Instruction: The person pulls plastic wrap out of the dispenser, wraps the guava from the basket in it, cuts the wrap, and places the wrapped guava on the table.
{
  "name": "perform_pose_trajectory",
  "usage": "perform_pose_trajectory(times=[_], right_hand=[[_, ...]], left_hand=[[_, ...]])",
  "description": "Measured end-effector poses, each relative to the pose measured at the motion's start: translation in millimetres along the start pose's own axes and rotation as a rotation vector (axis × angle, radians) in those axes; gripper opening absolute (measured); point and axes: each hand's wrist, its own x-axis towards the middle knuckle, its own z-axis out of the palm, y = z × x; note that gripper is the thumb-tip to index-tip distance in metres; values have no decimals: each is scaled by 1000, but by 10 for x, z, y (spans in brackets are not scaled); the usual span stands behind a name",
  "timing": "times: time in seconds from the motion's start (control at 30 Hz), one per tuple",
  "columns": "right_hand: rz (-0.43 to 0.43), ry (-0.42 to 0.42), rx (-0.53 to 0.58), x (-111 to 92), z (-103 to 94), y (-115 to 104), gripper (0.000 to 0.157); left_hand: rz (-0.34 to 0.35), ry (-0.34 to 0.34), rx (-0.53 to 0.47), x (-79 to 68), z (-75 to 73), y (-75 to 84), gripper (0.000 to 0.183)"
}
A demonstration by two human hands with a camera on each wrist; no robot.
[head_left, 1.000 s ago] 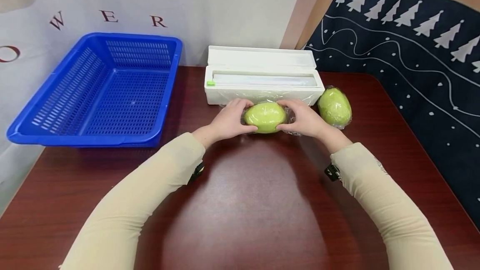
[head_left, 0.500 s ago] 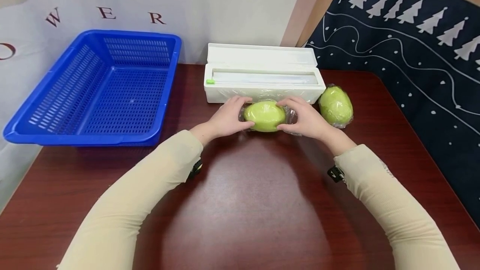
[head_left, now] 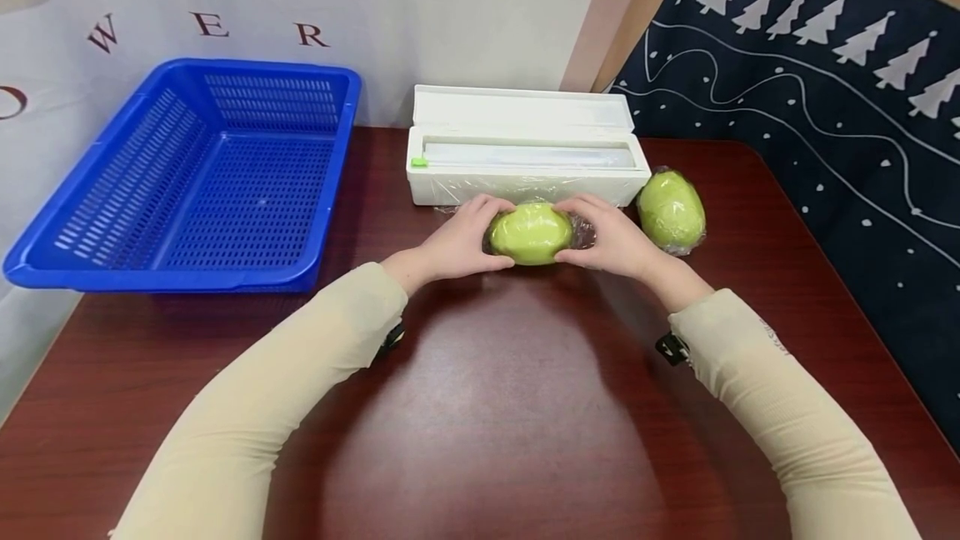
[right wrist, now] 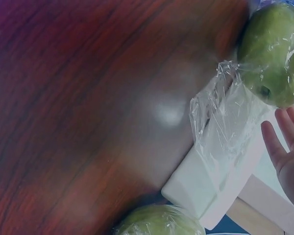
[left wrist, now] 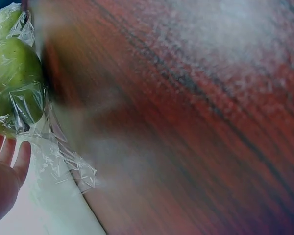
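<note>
A smooth oval green fruit [head_left: 532,233] lies sideways in front of a white cling film box [head_left: 437,190], with clear cling film [right wrist: 208,115] about it. My left hand [head_left: 467,238] holds its left end between thumb and fingers. At the other end, my right hand [head_left: 611,240] grips it the same way. Loose film spreads past both ends and reaches back to the box front. In the left wrist view, crinkled film [left wrist: 81,166] trails beside the fruit [left wrist: 19,63] and fingers. The right wrist view shows the fruit's dimpled end [right wrist: 265,91] under the film.
Behind the hands, the box's lid [head_left: 521,112] stands up, showing the film roll [head_left: 525,155] and a green slide cutter [head_left: 418,162]. Another wrapped green fruit [head_left: 670,211] sits right of the box. A blue plastic basket [head_left: 150,280] stands at the left on the dark red table [head_left: 480,407].
The left fingers and thumb have shifted slightly in on the fruit's left end. The right hand has hardly moved. The head view has shifted a little.
</note>
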Motion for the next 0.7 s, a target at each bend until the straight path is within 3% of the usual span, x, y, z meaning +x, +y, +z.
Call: perform_pose_trajectory(times=[0.33, 0.7], right_hand=[[-31, 8, 12, -29, -43, 13, 56], [-32, 48, -5, -46, -86, 7, 59]], left_hand=[[4, 33, 66, -1, -11, -24, 63], [-10, 42, 38, -39, -58, -40, 69]])
